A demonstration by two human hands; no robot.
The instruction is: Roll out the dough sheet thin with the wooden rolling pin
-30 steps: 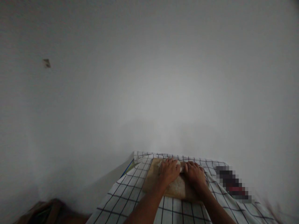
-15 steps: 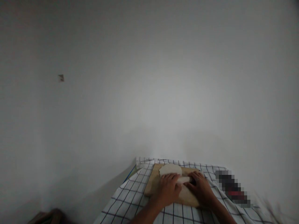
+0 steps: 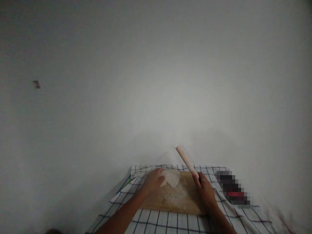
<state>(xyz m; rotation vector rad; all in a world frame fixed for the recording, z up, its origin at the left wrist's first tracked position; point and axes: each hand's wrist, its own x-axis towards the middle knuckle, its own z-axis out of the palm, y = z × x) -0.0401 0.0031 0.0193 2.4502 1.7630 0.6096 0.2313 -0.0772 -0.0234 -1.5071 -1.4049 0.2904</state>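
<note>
A floured wooden board [image 3: 179, 200] lies on a white cloth with a dark grid [image 3: 156, 224]. A thin, pale sheet of dough [image 3: 172, 177] sits at the board's far left part. My left hand [image 3: 152, 182] holds the dough's left edge, which looks partly lifted. My right hand [image 3: 206, 191] grips a light wooden rolling pin [image 3: 186, 161] by its near end. The pin is raised off the board and points up and to the left, toward the wall.
A plain white wall [image 3: 156, 81] rises just behind the table, with a small dark mark [image 3: 36, 84] at the left. A blurred dark and red object [image 3: 231, 190] lies on the cloth to the right of the board.
Both hands were pressing the pin across the dough. Now my right hand has lifted the pin upright off the board, and my left hand has moved to the dough's left edge.
</note>
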